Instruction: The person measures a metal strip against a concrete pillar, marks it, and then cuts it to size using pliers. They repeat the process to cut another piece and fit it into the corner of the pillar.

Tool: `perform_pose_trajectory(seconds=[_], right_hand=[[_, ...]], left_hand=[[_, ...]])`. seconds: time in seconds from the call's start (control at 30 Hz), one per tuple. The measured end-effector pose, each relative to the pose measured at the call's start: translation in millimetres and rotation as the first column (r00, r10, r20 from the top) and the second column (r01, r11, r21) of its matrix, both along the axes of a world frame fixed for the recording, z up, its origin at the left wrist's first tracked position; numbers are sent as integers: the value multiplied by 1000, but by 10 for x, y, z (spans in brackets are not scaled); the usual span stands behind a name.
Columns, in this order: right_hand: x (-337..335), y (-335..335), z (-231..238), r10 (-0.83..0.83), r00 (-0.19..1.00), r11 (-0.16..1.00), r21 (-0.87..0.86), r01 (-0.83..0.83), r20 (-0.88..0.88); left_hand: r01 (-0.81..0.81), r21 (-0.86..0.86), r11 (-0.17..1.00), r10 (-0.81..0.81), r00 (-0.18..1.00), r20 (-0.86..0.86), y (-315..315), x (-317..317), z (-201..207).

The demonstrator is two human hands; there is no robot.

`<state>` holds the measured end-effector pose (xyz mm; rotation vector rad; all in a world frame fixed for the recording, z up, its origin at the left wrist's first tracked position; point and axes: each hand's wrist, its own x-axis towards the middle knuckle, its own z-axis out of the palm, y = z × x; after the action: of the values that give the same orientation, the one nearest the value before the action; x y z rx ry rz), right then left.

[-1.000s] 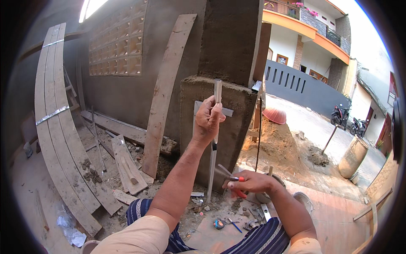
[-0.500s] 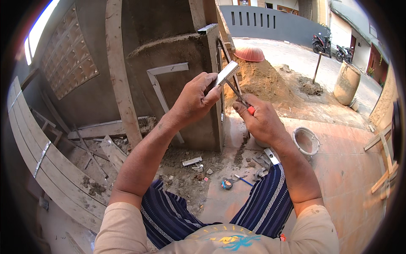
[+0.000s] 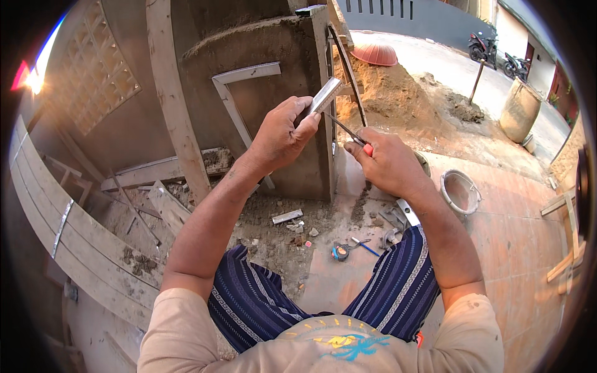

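Note:
My left hand (image 3: 280, 133) is closed on a short, pale metal channel piece (image 3: 327, 93), held tilted up and to the right in front of the plastered block. My right hand (image 3: 390, 163) grips a slim dark tool (image 3: 343, 126) with a red handle; its exact kind is unclear. The tool's thin end points at the lower right edge of the channel piece, and I cannot tell whether they touch. Behind my left hand, an angled pale metal frame strip (image 3: 245, 73) is set on the plastered block (image 3: 292, 50).
A tape measure (image 3: 339, 251) and a blue pen (image 3: 367, 247) lie on the floor between my knees. Another metal piece (image 3: 287, 216) rests on the rubble. At right stands a bucket (image 3: 460, 193); long boards (image 3: 81, 248) run along the left. A sand pile (image 3: 385, 87) rises beyond.
The tool's end has slipped from across the channel piece to its lower edge. My right hand is slightly lower relative to my left. The whole view has shifted a little.

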<state>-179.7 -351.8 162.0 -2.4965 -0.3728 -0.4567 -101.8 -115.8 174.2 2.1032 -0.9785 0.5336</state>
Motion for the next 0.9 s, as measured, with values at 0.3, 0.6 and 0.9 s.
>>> perform_pose_trajectory(seconds=[0.3,0.6,0.9], right_hand=[[21,106,-21,4,997,999,-39,-7,-77],[39,78,-90,-2,995,999,-44,-2,-98],[94,89,-165,7,992,996,-85,-18,-123]], left_hand=[[-59,48,997,59,998,-12,47,40,-80],[-71,70,995,72,997,-10,2,30,-128],[-79,55,995,78,997,9,-3,76,-205]])
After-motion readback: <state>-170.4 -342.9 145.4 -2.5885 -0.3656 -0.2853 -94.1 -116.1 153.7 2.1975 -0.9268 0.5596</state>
